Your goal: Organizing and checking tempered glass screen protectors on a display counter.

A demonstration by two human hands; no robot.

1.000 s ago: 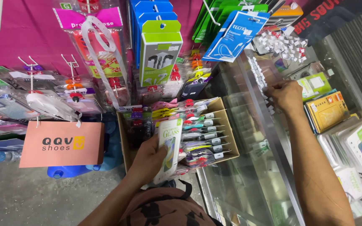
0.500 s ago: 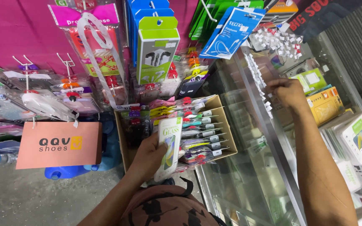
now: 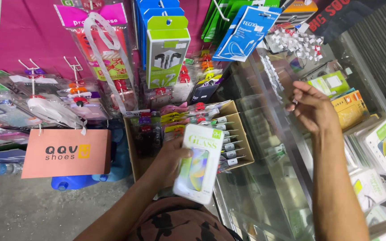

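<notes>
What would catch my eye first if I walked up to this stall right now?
Probably the white flat package held in the left hand low in the middle, above a cardboard box packed with small carded goods. Next, the right hand raised over the glass counter, and the salmon-coloured paper bag hanging at the left.

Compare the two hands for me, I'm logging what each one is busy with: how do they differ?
The left hand grips a flat white packet low over the cardboard box; the right hand holds no packet and is raised above the glass counter. The left hand's fingers wrap the packet's edge; the right hand's fingers are loosely curled. Both are bare.
</notes>
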